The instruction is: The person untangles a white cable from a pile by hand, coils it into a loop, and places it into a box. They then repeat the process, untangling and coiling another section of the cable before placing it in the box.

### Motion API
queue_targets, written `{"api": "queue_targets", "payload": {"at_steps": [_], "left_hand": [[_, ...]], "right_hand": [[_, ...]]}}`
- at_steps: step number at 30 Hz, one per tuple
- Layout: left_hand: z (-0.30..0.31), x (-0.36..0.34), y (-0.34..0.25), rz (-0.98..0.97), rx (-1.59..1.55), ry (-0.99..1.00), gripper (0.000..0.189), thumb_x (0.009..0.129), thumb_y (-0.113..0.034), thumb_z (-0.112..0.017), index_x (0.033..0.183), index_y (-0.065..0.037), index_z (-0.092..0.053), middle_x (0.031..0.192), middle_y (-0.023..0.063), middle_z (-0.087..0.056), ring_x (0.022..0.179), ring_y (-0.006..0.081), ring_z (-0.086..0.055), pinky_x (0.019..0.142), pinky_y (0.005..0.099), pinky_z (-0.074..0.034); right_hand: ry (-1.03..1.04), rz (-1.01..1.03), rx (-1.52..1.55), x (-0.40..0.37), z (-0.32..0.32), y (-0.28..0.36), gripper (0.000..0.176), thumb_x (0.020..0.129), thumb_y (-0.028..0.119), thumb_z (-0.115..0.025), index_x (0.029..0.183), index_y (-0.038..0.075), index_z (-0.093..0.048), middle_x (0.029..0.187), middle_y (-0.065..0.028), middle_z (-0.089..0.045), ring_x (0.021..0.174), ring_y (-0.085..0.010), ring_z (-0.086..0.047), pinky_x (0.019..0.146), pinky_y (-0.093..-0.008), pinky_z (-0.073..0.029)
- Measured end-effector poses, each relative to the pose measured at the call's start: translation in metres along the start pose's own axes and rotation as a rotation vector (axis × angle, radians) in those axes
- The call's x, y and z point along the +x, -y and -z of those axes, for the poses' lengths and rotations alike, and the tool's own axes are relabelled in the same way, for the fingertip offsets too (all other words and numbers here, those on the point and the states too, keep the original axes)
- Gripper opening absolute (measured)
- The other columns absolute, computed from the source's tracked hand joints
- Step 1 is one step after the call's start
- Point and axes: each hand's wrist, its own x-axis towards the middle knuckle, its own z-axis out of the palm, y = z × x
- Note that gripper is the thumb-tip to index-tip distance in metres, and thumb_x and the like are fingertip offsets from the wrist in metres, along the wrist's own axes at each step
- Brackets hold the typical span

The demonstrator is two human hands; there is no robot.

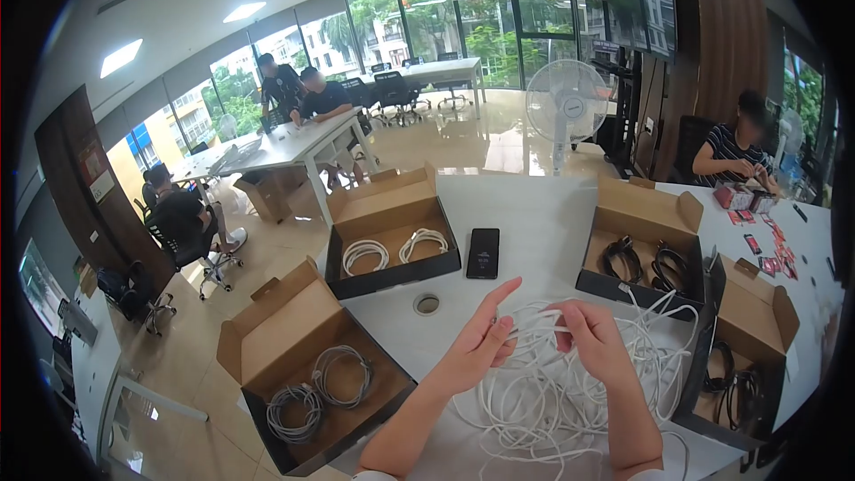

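Note:
A large tangle of white cable point(552, 410) lies on the white table in front of me. Above its far side, my left hand point(476, 347) pinches a strand between thumb and curled fingers, its index finger stretched out. My right hand point(592, 338) is closed on strands of the same cable, a short gap away from the left. Several loops hang from the fingers into the tangle, and both cable ends are hard to make out. Beyond the hands lies a black smartphone point(483, 254).
Open cardboard boxes stand around: one with grey coils point(296, 411), one with white coils point(365, 256), and two at right with black coils point(622, 258) and black cables point(737, 399). A cable hole point(427, 304) pierces the table. A co-worker point(735, 151) handles small red packets at far right.

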Motion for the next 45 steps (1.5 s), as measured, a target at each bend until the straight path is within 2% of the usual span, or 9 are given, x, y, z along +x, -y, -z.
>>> {"api": "queue_targets", "payload": {"at_steps": [4,8,16,19,22,25,34,40,45], "left_hand": [[-0.008,0.001,0.001,-0.018,0.236,-0.082,0.052,0.1,-0.016,-0.036,0.148,-0.011,-0.017,0.066,-0.0049,-0.032,0.057,0.0059,-0.029,0.054,0.0209,-0.03],[-0.007,-0.001,0.012,-0.055,0.41,-0.009,0.061,0.097,-0.011,-0.039,0.15,-0.008,-0.007,0.077,-0.0009,-0.042,0.066,0.0078,-0.038,0.062,0.0222,-0.038],[-0.008,-0.001,0.01,-0.05,0.281,0.13,0.072,0.094,-0.006,-0.038,0.149,-0.008,0.008,0.129,0.0081,-0.037,0.077,0.0107,-0.042,0.069,0.0249,-0.041],[-0.007,0.0,0.01,-0.1,0.316,0.161,0.074,0.095,-0.007,-0.038,0.149,-0.01,0.012,0.125,0.0079,-0.039,0.075,0.0109,-0.041,0.07,0.0251,-0.04],[-0.008,-0.003,0.007,-0.008,0.318,0.171,0.073,0.095,-0.005,-0.037,0.147,-0.005,0.014,0.09,0.007,-0.049,0.071,0.0121,-0.044,0.071,0.026,-0.041],[-0.011,-0.003,0.009,-0.04,0.264,0.192,0.074,0.095,-0.006,-0.038,0.147,-0.005,0.014,0.078,0.0011,-0.041,0.067,0.0102,-0.038,0.066,0.0241,-0.038],[-0.01,-0.002,0.011,-0.091,0.336,0.082,0.073,0.099,-0.011,-0.039,0.148,-0.01,0.015,0.077,0.0009,-0.045,0.064,0.0094,-0.038,0.063,0.0233,-0.039],[-0.009,0.012,0.025,-0.049,0.71,-0.019,0.075,0.097,-0.009,-0.042,0.146,-0.004,0.015,0.09,0.0152,-0.063,0.078,0.0229,-0.061,0.078,0.0293,-0.045],[-0.012,0.012,0.029,-0.079,0.63,-0.057,0.078,0.096,-0.008,-0.044,0.145,-0.003,0.016,0.092,0.0184,-0.064,0.082,0.0278,-0.063,0.08,0.0312,-0.046]], "right_hand": [[-0.126,0.317,-0.385,0.001,-0.014,0.007,0.023,0.09,0.009,-0.057,0.11,-0.002,-0.061,0.079,-0.0091,-0.058,0.067,-0.0164,-0.057,0.061,-0.0267,-0.048],[0.0,0.467,-0.482,0.0,-0.022,0.014,0.047,0.084,0.007,-0.063,0.129,0.003,-0.05,0.11,-0.0161,-0.06,0.091,-0.0246,-0.063,0.075,-0.03,-0.051],[0.298,0.12,-0.11,-0.003,-0.007,0.01,0.063,0.081,0.004,-0.067,0.139,0.005,-0.04,0.122,-0.0118,-0.059,0.102,-0.0216,-0.062,0.086,-0.0337,-0.048],[0.298,0.127,-0.044,0.0,-0.003,0.009,0.06,0.08,0.002,-0.068,0.136,0.005,-0.044,0.121,-0.0105,-0.06,0.103,-0.0196,-0.061,0.085,-0.0313,-0.047],[0.249,0.142,-0.013,-0.001,0.0,0.01,0.053,0.077,0.003,-0.072,0.127,0.006,-0.053,0.11,-0.0051,-0.061,0.1,-0.0133,-0.058,0.081,-0.027,-0.044],[0.204,0.175,0.018,0.001,0.001,0.007,0.048,0.076,0.003,-0.074,0.121,0.008,-0.058,0.092,0.0001,-0.057,0.085,-0.0098,-0.051,0.076,-0.0262,-0.042],[0.208,0.298,-0.246,-0.003,-0.006,0.013,0.042,0.074,-0.003,-0.07,0.114,0.008,-0.063,0.097,-0.0068,-0.058,0.088,-0.0187,-0.056,0.071,-0.0289,-0.046],[0.092,0.269,-0.54,-0.004,-0.01,0.006,0.024,0.08,-0.002,-0.064,0.103,0.003,-0.059,0.098,-0.0117,-0.061,0.084,-0.0271,-0.063,0.07,-0.0326,-0.053],[0.096,0.255,-0.586,-0.006,-0.011,0.007,0.025,0.08,-0.002,-0.063,0.104,0.002,-0.057,0.095,-0.013,-0.061,0.08,-0.0313,-0.063,0.068,-0.0358,-0.052]]}}
